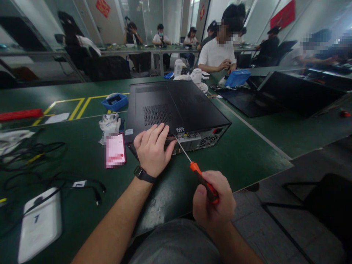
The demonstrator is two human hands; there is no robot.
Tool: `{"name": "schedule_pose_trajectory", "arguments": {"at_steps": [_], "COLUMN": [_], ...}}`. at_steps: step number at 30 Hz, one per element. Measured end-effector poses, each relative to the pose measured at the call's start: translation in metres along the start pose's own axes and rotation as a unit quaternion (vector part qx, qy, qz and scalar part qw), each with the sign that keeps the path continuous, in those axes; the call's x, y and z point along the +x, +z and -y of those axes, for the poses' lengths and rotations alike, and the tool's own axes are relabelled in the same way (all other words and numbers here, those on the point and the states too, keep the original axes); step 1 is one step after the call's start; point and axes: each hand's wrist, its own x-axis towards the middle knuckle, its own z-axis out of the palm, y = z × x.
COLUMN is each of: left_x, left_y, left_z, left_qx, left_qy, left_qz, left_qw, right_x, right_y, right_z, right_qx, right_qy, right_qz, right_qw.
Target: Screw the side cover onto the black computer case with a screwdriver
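A black desktop computer case (189, 106) lies flat on the green table, its rear panel with a fan grille (208, 140) facing me. My left hand (154, 150) rests over its near edge, fingers laid along the top beside the vent holes, thumb down at the rear panel. In my right hand (216, 200) is a screwdriver (195, 168) with an orange and black handle, the fist closed round it. Its thin shaft slants up and left, with the tip at the rear edge next to my left thumb. What the tip touches is too small to tell.
Left of the case are a phone (115, 150), gloves (110, 124) and a blue tray (114, 102). Black cables (55, 172) and a white power bank-like slab (41, 223) lie further left. Opposite, a person (218, 55) works near black panels (299, 93). A chair (324, 205) stands at right.
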Motion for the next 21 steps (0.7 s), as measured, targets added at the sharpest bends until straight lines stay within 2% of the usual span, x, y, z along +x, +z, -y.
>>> {"name": "schedule_pose_trajectory", "arguments": {"at_steps": [4, 10, 16, 19, 21], "left_x": [-0.0005, -0.0007, -0.0003, -0.001, -0.0014], "left_y": [0.0008, 0.0008, 0.0009, 0.0013, 0.0015], "left_z": [0.0008, 0.0008, 0.0006, 0.0011, 0.0014], "left_qx": [0.005, 0.005, -0.006, -0.005, -0.009], "left_qy": [0.006, 0.008, 0.001, 0.002, 0.0], "left_qz": [-0.006, -0.005, -0.002, -0.001, 0.001], "left_qw": [1.0, 1.0, 1.0, 1.0, 1.0], "right_x": [-0.0024, -0.0022, -0.0021, -0.0039, -0.0041], "right_y": [0.0, 0.0002, 0.0011, 0.0002, -0.0004], "right_z": [0.0005, -0.0014, 0.0007, 0.0007, -0.0004], "right_qx": [-0.027, 0.016, -0.014, -0.02, -0.016], "right_qy": [0.007, -0.004, 0.002, 0.022, 0.013], "right_qz": [-0.006, 0.009, -0.01, -0.002, 0.003], "right_qw": [1.0, 1.0, 1.0, 1.0, 1.0]}}
